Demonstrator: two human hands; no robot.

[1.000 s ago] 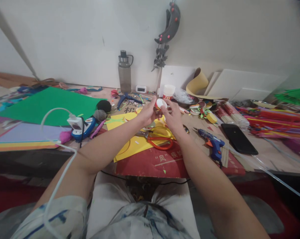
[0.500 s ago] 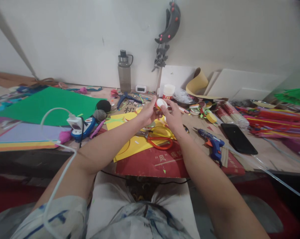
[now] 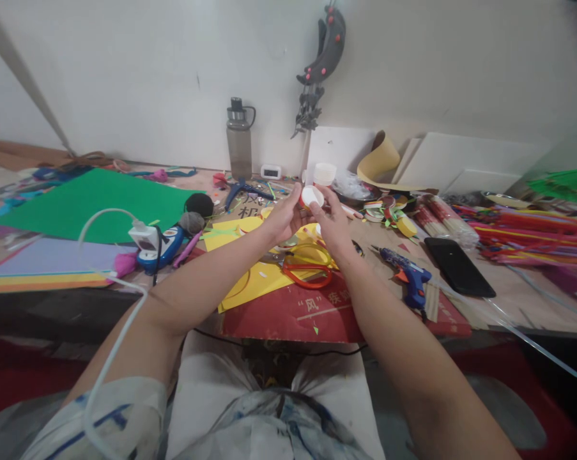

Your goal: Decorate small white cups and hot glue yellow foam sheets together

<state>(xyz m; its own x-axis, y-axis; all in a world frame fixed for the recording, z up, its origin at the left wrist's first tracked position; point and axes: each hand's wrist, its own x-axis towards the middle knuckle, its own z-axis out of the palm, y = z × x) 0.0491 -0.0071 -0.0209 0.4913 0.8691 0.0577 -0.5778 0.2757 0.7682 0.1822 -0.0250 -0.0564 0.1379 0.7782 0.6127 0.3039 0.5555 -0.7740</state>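
Both hands hold a small round paper cup piece (image 3: 312, 197), white inside with red on its outer side, above the middle of the table. My left hand (image 3: 285, 217) is closed on its left side, and my right hand (image 3: 333, 217) grips its right side with the thumb near the rim. Fingers behind the piece are partly hidden. Below the hands lie scissors with yellow handles (image 3: 312, 255), a pair with orange-red handles (image 3: 308, 277), and yellow paper (image 3: 238, 291). Just behind stand white paper cups (image 3: 324, 173).
A blue glue gun (image 3: 413, 281) and black phone (image 3: 459, 266) lie to the right, near colourful pipe cleaners (image 3: 523, 233). Green sheet (image 3: 101, 204), black yarn ball (image 3: 199, 204) and white plug (image 3: 146, 235) are left. A water bottle (image 3: 239, 144) stands by the wall.
The cup piece has tilted slightly, so more of its white inside faces me. My fingers have shifted a little around it; the arms are almost unmoved.
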